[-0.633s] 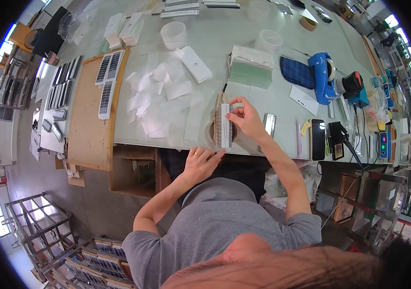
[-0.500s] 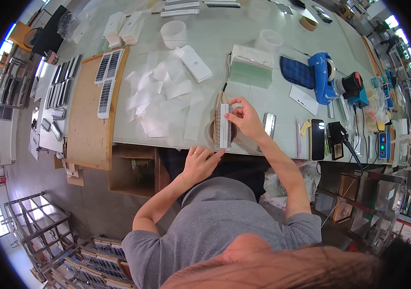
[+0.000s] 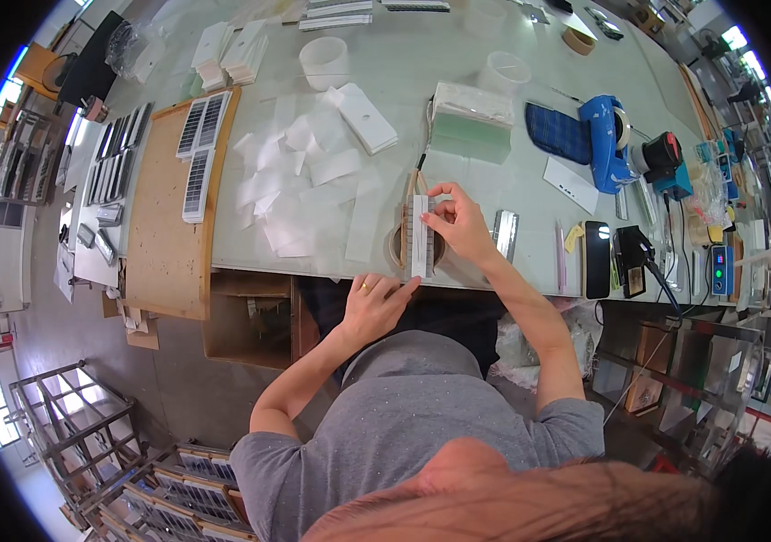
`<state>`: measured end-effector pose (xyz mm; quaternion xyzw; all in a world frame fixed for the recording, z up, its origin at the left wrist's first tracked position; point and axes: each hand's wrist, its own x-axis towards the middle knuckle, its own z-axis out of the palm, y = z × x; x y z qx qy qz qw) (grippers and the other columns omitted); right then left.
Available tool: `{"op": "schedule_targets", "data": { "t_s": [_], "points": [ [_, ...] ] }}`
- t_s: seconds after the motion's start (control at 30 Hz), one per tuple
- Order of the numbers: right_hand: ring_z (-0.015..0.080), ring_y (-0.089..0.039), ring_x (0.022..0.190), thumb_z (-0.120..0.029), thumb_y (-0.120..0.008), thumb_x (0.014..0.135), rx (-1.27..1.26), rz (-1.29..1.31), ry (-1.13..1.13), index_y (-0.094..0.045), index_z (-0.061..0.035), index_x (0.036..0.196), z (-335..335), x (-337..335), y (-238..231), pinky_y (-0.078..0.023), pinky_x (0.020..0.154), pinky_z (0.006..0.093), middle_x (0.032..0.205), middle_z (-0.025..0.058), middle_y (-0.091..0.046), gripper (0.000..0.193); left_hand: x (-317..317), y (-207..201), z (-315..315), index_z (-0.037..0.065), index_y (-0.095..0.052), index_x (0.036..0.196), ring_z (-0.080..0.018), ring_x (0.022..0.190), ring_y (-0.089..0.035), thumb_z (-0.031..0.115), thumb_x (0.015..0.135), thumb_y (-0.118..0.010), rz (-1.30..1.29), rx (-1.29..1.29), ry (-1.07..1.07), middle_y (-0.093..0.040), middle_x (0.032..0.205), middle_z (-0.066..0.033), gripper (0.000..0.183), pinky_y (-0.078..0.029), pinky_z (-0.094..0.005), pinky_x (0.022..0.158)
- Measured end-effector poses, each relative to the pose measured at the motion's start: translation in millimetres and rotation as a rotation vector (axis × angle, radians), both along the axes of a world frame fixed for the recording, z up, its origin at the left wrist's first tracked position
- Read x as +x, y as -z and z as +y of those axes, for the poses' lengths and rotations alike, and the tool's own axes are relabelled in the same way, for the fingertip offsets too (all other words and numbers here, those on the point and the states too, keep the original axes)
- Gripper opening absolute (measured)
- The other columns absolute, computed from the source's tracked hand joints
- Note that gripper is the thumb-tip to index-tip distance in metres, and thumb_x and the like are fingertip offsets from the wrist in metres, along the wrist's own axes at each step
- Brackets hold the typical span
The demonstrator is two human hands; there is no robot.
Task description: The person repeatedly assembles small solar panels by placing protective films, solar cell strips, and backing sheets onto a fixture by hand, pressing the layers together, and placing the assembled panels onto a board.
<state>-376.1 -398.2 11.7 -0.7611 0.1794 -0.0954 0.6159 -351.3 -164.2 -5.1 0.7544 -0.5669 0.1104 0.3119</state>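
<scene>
A long narrow piece with grey segmented edges (image 3: 408,237) lies near the table's front edge, over a round brown ring (image 3: 395,246) that it mostly hides. Along its middle runs a white strip (image 3: 419,244). My right hand (image 3: 463,226) is at the strip's upper right side, thumb and index fingertip closed against it in a pinch. From the near side, my left hand (image 3: 376,303) reaches up with fingers extended, its index fingertip touching the lower end of the piece. A thin cord (image 3: 423,149) leads away from the far end.
Loose translucent sheets (image 3: 304,185) and stacked white cards (image 3: 367,122) lie to the left, beside a wooden board (image 3: 164,212) with dark-celled panels. A green-sided block (image 3: 471,126) stands beyond my hands. Rightward are a blue tape dispenser (image 3: 604,144) and a phone (image 3: 596,262).
Both hands stay almost in place. Slightly more of the grey segmented edge shows to the right of the white strip.
</scene>
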Motion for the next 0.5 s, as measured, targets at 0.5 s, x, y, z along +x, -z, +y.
{"op": "schedule_targets", "data": {
  "t_s": [0.5],
  "points": [
    [0.0011,-0.043,0.057,-0.007,-0.073,0.084,-0.054,-0.045,0.008,-0.055,-0.0038,0.111,1.4,-0.4,2.0,-0.033,0.052,0.0204,0.072,0.0016,-0.068,0.033,0.2,3.4,2.3,0.018,-0.065,0.122,-0.0155,0.081,-0.051,0.015,0.074,-0.071,-0.063,0.022,-0.005,-0.051,0.088,0.0022,0.049,-0.041,-0.0336,0.076]
  ]
}}
